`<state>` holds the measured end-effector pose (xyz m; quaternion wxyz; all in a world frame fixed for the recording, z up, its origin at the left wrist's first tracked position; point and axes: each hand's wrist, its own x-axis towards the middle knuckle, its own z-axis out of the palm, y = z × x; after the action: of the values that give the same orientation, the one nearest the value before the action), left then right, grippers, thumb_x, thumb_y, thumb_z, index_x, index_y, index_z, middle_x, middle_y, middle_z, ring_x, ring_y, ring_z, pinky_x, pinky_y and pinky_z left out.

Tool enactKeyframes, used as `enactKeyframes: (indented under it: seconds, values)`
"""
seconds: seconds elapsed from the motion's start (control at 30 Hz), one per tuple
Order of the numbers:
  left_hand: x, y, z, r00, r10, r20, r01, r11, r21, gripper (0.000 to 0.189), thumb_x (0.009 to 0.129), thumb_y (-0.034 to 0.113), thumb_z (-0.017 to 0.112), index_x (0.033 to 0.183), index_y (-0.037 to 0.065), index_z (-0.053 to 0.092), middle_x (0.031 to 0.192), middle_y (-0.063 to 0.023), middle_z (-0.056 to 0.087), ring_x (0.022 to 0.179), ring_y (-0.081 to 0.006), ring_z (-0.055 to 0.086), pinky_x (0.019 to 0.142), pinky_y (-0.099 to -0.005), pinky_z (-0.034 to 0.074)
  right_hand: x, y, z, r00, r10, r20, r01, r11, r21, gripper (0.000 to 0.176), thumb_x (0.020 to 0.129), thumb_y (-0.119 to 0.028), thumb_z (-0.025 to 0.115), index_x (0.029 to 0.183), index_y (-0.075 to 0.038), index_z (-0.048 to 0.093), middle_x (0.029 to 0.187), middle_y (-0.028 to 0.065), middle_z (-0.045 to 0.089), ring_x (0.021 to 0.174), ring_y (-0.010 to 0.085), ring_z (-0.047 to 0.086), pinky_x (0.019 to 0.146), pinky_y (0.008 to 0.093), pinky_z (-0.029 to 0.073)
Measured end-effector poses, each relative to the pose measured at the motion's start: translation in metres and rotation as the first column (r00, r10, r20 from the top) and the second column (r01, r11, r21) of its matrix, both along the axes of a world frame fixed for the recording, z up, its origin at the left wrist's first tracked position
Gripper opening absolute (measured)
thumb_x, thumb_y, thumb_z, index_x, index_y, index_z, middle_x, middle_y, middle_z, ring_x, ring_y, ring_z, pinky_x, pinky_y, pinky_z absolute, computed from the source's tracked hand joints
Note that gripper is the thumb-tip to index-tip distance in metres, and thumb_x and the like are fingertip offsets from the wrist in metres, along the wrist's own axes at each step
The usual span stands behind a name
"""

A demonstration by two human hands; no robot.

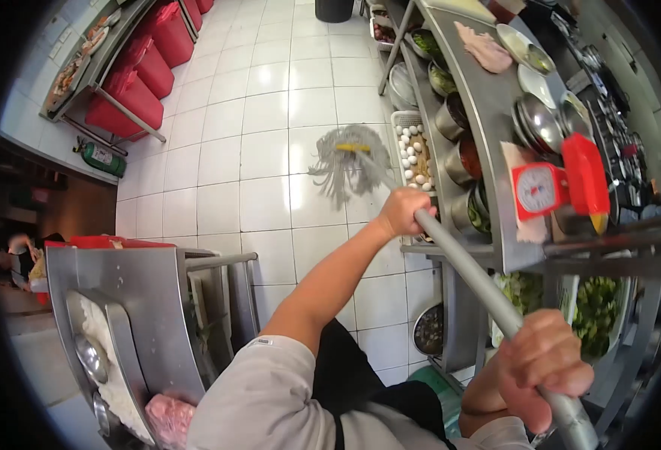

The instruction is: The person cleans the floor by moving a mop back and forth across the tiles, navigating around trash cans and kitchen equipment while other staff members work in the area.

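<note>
Left arm stretched forward, left hand (404, 211) clenched, right hand (544, 367) clenched near the body, elbow bent

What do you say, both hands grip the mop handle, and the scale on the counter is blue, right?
No: the head view shows the scale on the counter is red, not blue. The left hand and right hand do grip the mop handle.
</note>
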<state>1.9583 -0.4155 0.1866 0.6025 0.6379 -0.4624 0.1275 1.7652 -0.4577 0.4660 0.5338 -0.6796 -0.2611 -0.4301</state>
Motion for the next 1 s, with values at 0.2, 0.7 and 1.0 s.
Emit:
enactKeyframes:
  seconds: [0.2,0.7,1.0]
  values:
    - [0.199,-0.019,-0.075,0.981,0.121,-0.151,-0.087,0.973,0.215,0.026,0.069,0.018,0.079,0.080,0.008,0.057,0.085,-0.0142,0.061,0.087,-0.0372,0.059,0.077,-0.0442,0.048,0.182,-0.015,-0.116,0.982,-0.138,-0.127,0.153,0.982,0.114,0.045,0.094,-0.023,0.053,0.054,-0.008,0.039,0.049,0.0007,0.043,0.041,0.0167,0.044,0.045,0.0289,0.038]
    - [0.354,0.050,-0.106,0.947,0.284,-0.152,-0.018,0.516,0.856,0.083,0.076,0.000,0.066,0.146,0.030,0.035,0.161,-0.0097,0.025,0.147,-0.0414,0.023,0.112,-0.0679,0.022,0.410,-0.016,-0.347,0.869,-0.271,-0.413,0.209,0.960,-0.189,0.024,0.074,-0.007,0.082,0.078,-0.003,0.059,0.082,0.0129,0.063,0.093,0.0301,0.067,0.084,0.0349,0.052]
    - [0.240,0.008,-0.061,0.982,0.135,-0.134,0.042,0.531,0.846,0.085,0.068,-0.011,0.059,0.143,0.026,0.038,0.161,-0.0083,0.025,0.149,-0.0384,0.020,0.114,-0.0679,0.017,0.201,-0.013,-0.180,0.748,-0.338,-0.572,0.360,0.930,-0.079,0.014,0.077,0.000,0.074,0.074,0.000,0.061,0.076,0.0105,0.064,0.094,0.0306,0.068,0.095,0.0450,0.046]
